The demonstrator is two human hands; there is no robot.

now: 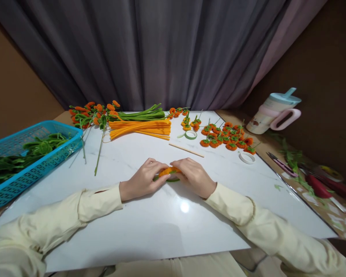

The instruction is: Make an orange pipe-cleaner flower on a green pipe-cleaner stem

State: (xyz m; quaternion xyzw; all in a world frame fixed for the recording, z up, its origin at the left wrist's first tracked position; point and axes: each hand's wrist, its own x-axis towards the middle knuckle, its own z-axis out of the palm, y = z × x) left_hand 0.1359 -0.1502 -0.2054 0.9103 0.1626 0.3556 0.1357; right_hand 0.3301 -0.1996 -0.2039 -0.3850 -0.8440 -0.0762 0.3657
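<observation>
Near the middle of the white board, an orange fuzzy piece (168, 171) with green beneath it is held between both hands. My left hand (146, 177) pinches its left end, with the fingers closed on it. On the other end, my right hand (193, 176) is closed, fingertips close to those of the left. The palms and the underside of the piece are hidden. A thin wooden stick (186, 150) lies just beyond the hands, and a green tape roll (190, 134) is behind it. Orange stems (141, 129) lie in a bundle beside green stems (145, 114).
A blue basket (34, 161) of green leaf pieces stands at left. Finished orange flowers (99, 111) lie at the back left. Orange flower heads (227, 135) and a white ring (247, 157) are at right, with a tumbler (272, 111), pliers (281, 164) and red-handled scissors (317, 186) beyond.
</observation>
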